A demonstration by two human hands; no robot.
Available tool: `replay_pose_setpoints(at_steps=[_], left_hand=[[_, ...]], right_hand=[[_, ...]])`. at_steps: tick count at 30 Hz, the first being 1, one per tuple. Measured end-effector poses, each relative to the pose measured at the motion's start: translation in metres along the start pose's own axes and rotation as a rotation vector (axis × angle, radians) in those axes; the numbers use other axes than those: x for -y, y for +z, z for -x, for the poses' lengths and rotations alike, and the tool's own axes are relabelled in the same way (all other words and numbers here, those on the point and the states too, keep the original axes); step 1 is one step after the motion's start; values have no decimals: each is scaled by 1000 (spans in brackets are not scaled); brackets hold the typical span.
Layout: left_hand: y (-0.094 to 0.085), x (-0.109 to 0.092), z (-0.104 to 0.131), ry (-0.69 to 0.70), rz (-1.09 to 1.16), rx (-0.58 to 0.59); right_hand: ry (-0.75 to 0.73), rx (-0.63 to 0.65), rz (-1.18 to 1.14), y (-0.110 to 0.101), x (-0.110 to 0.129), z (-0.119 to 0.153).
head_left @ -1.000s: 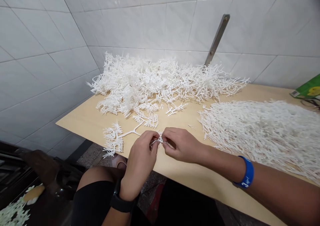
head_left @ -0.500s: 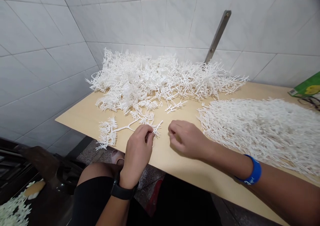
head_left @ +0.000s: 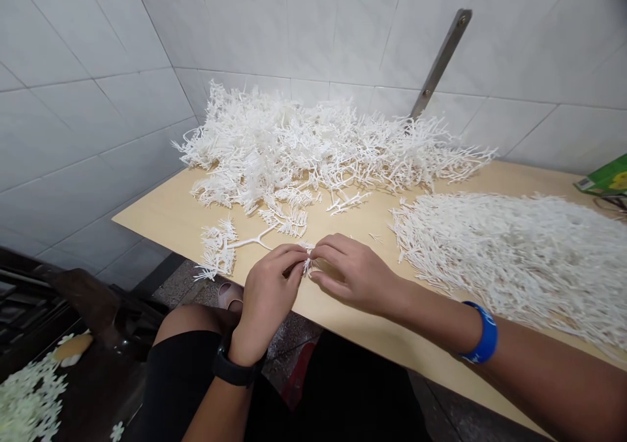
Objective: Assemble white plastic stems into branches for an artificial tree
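My left hand [head_left: 274,282] pinches a white branched plastic sprig [head_left: 252,241] near its right end, close to the table's front edge. The sprig forks, and its feathery left cluster [head_left: 215,249] lies on the board. My right hand [head_left: 355,272] has come up against the left fingertips, its thumb a little below its bent fingers. Small white tips [head_left: 307,266] show between the two hands. Whether the right fingers are closed on these tips is hard to make out. Behind the hands lies a tangled heap of similar white sprigs [head_left: 294,145].
A wide pile of loose white pieces [head_left: 504,259] covers the right of the tan board [head_left: 161,217]. A metal bracket [head_left: 441,63] leans at the tiled wall. A green packet [head_left: 607,177] sits far right. Pale flower shapes [head_left: 29,396] are at lower left.
My right hand has moved left to meet the left hand at the sprig. A small white piece now lies on the board near the right pile. The view has shifted slightly.
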State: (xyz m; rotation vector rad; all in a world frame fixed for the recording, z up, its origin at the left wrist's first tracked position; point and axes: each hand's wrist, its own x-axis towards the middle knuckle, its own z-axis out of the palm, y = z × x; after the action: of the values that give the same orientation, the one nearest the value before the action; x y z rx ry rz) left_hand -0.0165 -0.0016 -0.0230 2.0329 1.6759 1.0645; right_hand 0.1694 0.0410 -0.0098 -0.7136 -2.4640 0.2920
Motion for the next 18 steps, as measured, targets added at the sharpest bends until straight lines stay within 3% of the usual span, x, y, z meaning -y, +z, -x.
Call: replay_pose_setpoints(at_steps=[12,18], left_hand=[[3,-3,3,98,-30,37],[-2,-4,2,66,46,62]], right_hand=[[81,11,-18,5,-1,0],[112,35,-80,5,-5,0]])
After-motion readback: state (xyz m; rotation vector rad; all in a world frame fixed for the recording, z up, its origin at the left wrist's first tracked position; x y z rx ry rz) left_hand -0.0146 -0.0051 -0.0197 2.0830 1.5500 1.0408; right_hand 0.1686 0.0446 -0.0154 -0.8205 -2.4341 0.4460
